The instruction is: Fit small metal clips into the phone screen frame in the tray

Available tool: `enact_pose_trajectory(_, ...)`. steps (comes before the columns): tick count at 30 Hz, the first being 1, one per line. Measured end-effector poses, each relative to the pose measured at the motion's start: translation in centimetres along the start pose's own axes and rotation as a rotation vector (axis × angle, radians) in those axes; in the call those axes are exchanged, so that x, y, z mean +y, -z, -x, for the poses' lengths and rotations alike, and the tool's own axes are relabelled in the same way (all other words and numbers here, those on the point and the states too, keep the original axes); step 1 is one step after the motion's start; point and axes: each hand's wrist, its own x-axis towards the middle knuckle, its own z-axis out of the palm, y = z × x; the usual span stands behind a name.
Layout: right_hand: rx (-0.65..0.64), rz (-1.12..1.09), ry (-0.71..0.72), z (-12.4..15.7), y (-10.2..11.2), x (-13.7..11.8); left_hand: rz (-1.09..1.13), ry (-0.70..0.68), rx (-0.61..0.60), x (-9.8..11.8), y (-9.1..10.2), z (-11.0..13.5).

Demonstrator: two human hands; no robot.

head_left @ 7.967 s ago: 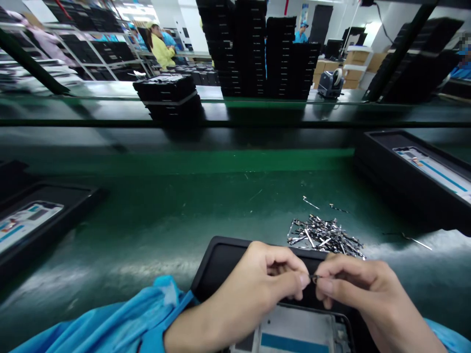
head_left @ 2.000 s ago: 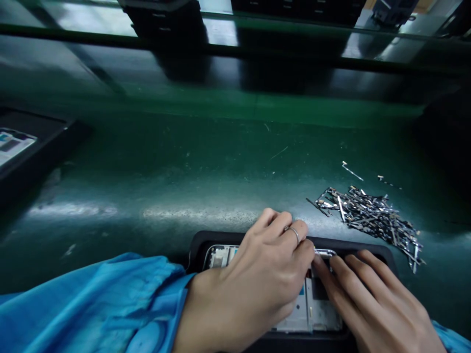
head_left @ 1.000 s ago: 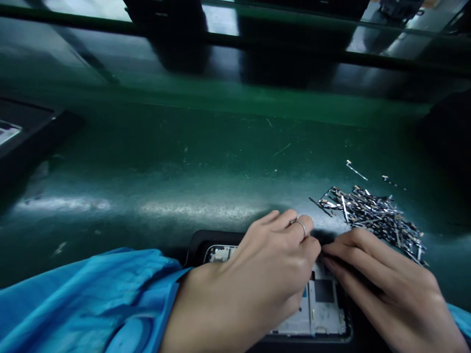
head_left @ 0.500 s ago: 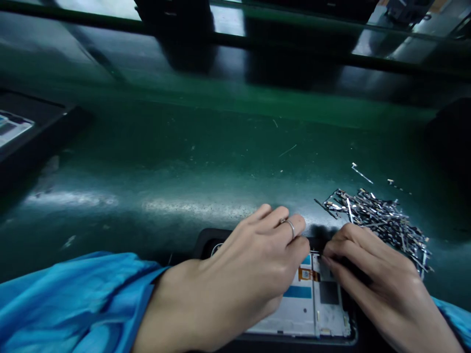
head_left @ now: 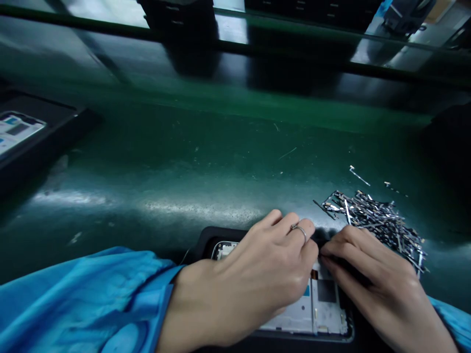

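A phone frame lies in a black tray at the near edge of the green belt. My left hand, with a ring on one finger, rests fingers down over the frame and covers most of it. My right hand presses its bunched fingertips against the frame's far edge, right next to the left fingertips. Whether a small part sits under those fingertips is hidden. A heap of small metal strips lies just beyond the right hand.
The green conveyor belt stretches ahead. Another black tray with a phone frame sits at the far left. A dark tray edge shows at the right. Stacks of black trays stand on the shelf behind.
Eight seconds ago both hands pinched a small part above the tray. Now they are down on the phone frame, and in the last second they have barely shifted.
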Motion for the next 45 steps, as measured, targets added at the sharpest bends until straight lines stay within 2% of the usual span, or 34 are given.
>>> enact_pose_trajectory(3, 0.0, -0.002, 0.014, -0.1, 0.1, 0.0, -0.163, -0.093, 0.012, 0.2, 0.0, -0.1)
enact_pose_trajectory(6, 0.013, 0.011, 0.033, 0.0, 0.1, 0.0, -0.192, -0.128, 0.003, 0.2, 0.6, -0.2)
enact_pose_trajectory(9, 0.053, 0.049, 0.079, 0.3, -0.2, -0.1, -0.011, -0.014, -0.027, -0.1, 0.9, 0.1)
enact_pose_trajectory(12, 0.09, 0.102, 0.162, 0.5, -0.6, 0.0, 0.21, 0.125, -0.051, -0.2, 0.3, 0.7)
enact_pose_trajectory(18, 0.079, 0.138, 0.22, 0.5, -1.1, 0.1, 0.256, 0.234, -0.12, -0.2, -0.9, -0.6)
enact_pose_trajectory(22, 0.081, 0.149, 0.224, 0.8, -1.0, 0.1, 0.238, 0.168, -0.153, -0.3, -0.6, -0.8)
enact_pose_trajectory(26, 0.064, 0.119, 0.12, 1.4, -0.3, 0.3, 0.17, 0.064, -0.141, -0.2, 0.1, 0.0)
enact_pose_trajectory(29, 0.011, 0.092, 0.078, 1.8, 0.2, 0.5, 0.074, 0.049, -0.172, -0.1, 0.9, -0.1)
enact_pose_trajectory(33, 0.004, 0.072, 0.061, 1.8, 0.3, 0.5, 0.014, 0.037, -0.234, 0.0, 1.5, -0.4)
enact_pose_trajectory(36, 0.019, 0.088, 0.055, 1.5, 0.1, 0.4, 0.048, 0.085, -0.186, 0.0, 0.7, 0.1)
enact_pose_trajectory(39, 0.032, 0.089, 0.065, 1.3, 0.0, 0.2, 0.152, 0.162, -0.088, 0.0, -0.6, 0.7)
enact_pose_trajectory(43, 0.051, 0.092, 0.111, 0.9, -0.3, 0.1, 0.257, 0.281, -0.117, -0.1, -1.9, 0.5)
enact_pose_trajectory(45, 0.057, 0.105, 0.159, 0.8, -0.4, 0.1, 0.263, 0.288, -0.079, -0.2, -2.3, 0.8)
